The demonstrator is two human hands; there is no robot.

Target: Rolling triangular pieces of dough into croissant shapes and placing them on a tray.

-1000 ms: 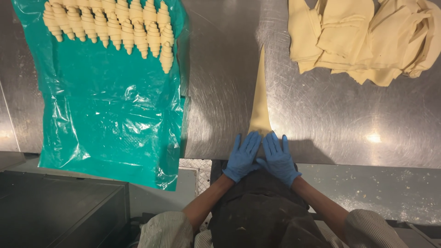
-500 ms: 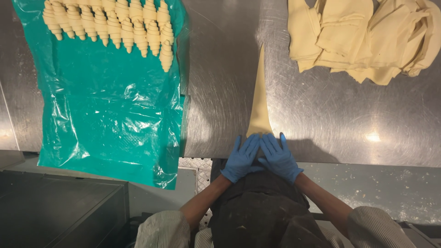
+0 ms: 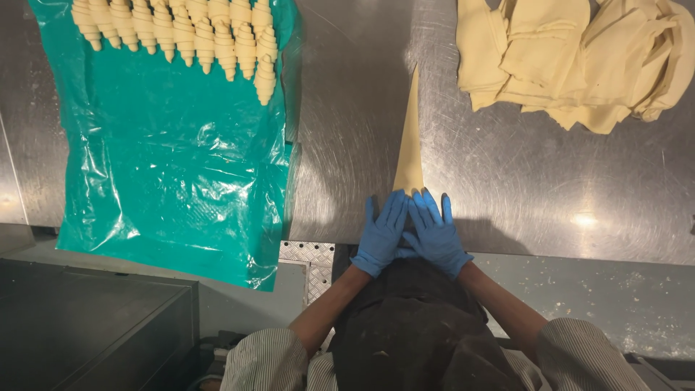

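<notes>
I am pressing the wide end of a long dough triangle flat on the steel table, its tip pointing away from me. My left hand and right hand are lying open, fingers spread, side by side and touching on that end. Left of the triangle, shaped croissants are sitting on a green plastic sheet; right of it, a pile of dough pieces is waiting.

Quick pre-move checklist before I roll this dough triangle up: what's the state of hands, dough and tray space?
1. Left hand and right hand gloved, flat on the wide end: ok.
2. Dough triangle straight, tip pointing away: ok.
3. Steel table ahead of the tip bare: ok.
4. Green plastic sheet has free space below the rolled croissants: ok.
5. Cut dough stack apart from the triangle: ok.
6. Wide end started rolling: cannot tell.
</notes>
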